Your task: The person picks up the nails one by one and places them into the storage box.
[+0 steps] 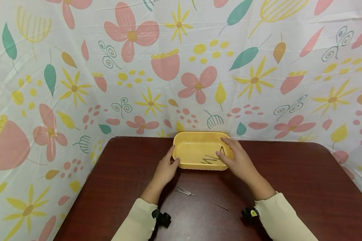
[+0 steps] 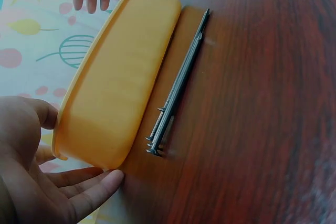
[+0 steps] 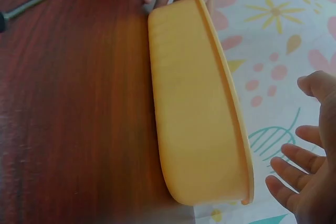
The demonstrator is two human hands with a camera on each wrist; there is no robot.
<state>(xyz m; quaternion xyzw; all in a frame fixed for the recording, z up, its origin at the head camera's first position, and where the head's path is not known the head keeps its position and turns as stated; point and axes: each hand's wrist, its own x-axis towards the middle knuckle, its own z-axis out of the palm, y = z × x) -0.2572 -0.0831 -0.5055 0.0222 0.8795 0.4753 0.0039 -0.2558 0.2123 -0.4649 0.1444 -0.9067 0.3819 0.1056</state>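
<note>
A yellow plastic basin (image 1: 203, 166) stands at the back of the table, with several dark nails (image 1: 210, 159) lying in its right half. At its left end my left hand (image 1: 165, 169) holds the front corner between thumb and fingers. My right hand (image 1: 240, 163) hovers at the right end, thumb and fingers spread; the right wrist view shows this hand (image 3: 307, 166) apart from the basin wall (image 3: 197, 103). In front of the basin lies a small bunch of nails (image 2: 178, 85), heads together. One single nail (image 1: 219, 206) lies farther right.
The dark red-brown wooden table (image 1: 304, 187) meets a flower-printed cloth (image 1: 253, 110) right behind the basin. Black wrist straps with cameras (image 1: 161, 218) sit at both sleeve cuffs.
</note>
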